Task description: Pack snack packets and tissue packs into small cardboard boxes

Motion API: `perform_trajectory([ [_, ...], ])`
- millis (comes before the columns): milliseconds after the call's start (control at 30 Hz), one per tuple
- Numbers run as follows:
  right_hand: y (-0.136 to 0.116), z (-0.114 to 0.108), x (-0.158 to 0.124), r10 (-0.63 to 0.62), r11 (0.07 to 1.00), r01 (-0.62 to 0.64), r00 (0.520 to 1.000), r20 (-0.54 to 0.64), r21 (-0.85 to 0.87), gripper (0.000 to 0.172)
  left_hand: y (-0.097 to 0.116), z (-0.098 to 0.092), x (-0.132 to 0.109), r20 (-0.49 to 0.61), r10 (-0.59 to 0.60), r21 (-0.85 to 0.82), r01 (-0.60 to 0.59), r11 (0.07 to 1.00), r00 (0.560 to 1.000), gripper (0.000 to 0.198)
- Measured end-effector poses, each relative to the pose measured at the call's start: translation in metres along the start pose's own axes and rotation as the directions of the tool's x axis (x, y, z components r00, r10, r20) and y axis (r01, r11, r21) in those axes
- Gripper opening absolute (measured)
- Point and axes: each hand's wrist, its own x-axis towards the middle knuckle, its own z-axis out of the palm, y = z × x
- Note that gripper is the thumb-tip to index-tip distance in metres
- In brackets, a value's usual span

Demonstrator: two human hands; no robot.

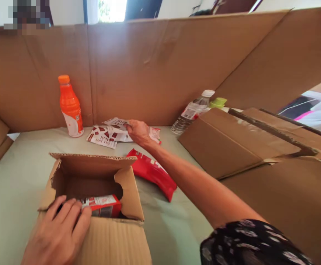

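In the head view, my right hand reaches to the back of the table, its fingers closed on a white food pouch with brown squares and "Super Meal" lettering. Another packet shows partly behind that hand. My left hand is curled over the front edge of an open cardboard box; its thumb is hidden. Inside the box lies a red and white carton, partly covered by the fingers. Below my right forearm is a shiny red packet on the cloth.
An orange drink bottle stands at the back left. A clear bottle with a white cap leans at the back right beside a green lid. Tall cardboard walls the far side. Large cardboard boxes fill the right.
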Motion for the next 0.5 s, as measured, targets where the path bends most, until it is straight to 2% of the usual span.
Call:
perform_trajectory([
  [67, 0.002, -0.01, -0.022, -0.078, 0.997, 0.078, 0.997, 0.002, 0.018, 0.038, 0.007, -0.011, 0.006, 0.032, -0.039, -0.048, 0.04, 0.998, 0.999, 0.06],
  [133, 0.001, -0.016, -0.044, -0.158, 0.987, 0.157, 0.987, 0.015, 0.039, 0.035, 0.011, -0.016, 0.01, 0.011, -0.084, -0.082, 0.085, 0.993, 0.996, 0.058],
  [333, -0.015, -0.018, -0.103, -0.346, 0.936, 0.335, 0.93, 0.121, 0.103, 0.027, 0.012, -0.013, 0.009, -0.017, -0.135, -0.096, 0.132, 0.987, 0.991, 0.055],
  [433, -0.014, -0.025, -0.116, -0.461, 0.885, 0.437, 0.871, 0.17, 0.163, 0.02, 0.007, -0.01, 0.007, -0.012, -0.14, -0.09, 0.138, 0.986, 0.99, 0.057],
  [500, -0.001, -0.031, -0.111, -0.471, 0.871, 0.421, 0.863, 0.186, 0.252, 0.022, 0.004, -0.008, 0.006, -0.007, -0.098, -0.077, 0.097, 0.992, 0.995, 0.061],
])
